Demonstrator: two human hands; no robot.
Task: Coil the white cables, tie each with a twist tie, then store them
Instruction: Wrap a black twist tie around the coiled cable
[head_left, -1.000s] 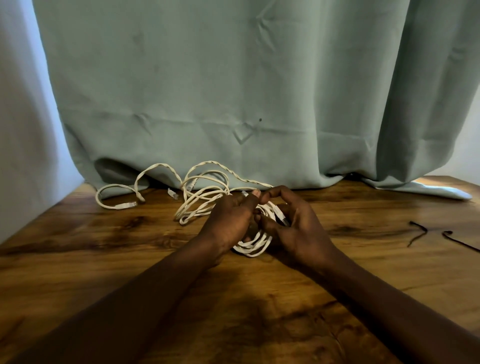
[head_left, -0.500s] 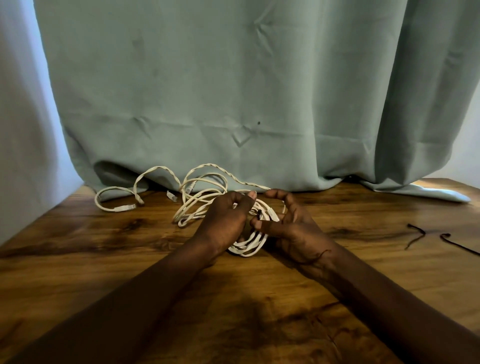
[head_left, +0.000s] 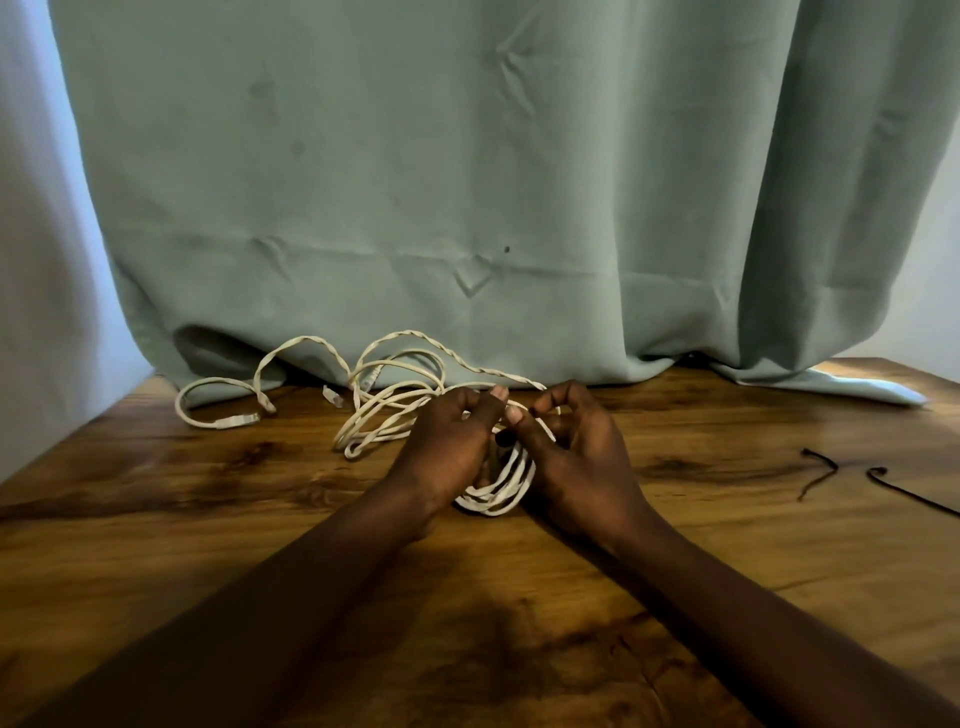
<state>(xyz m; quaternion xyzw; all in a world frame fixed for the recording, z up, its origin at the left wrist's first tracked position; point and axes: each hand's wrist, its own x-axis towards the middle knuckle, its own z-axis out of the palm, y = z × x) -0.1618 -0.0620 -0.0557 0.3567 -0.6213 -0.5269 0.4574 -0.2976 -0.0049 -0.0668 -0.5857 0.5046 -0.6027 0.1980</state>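
Fingertips (head_left: 500, 393) of our left hand (head_left: 451, 447) pinch the top of the coiled cable (head_left: 501, 491), which stands on the wooden table (head_left: 156, 545) between both hands; loose white cables (head_left: 384, 405) lie further left, near the curtain (head_left: 467, 182). Our right hand (head_left: 576, 452) curls against the coil, thumb meeting the left fingers over something small and dark, likely a twist tie, though we cannot tell. We judge the tying is underway: we should keep the loops bunched tight while twisting. Spare black ties (head_left: 821, 470) lie well apart on the right.
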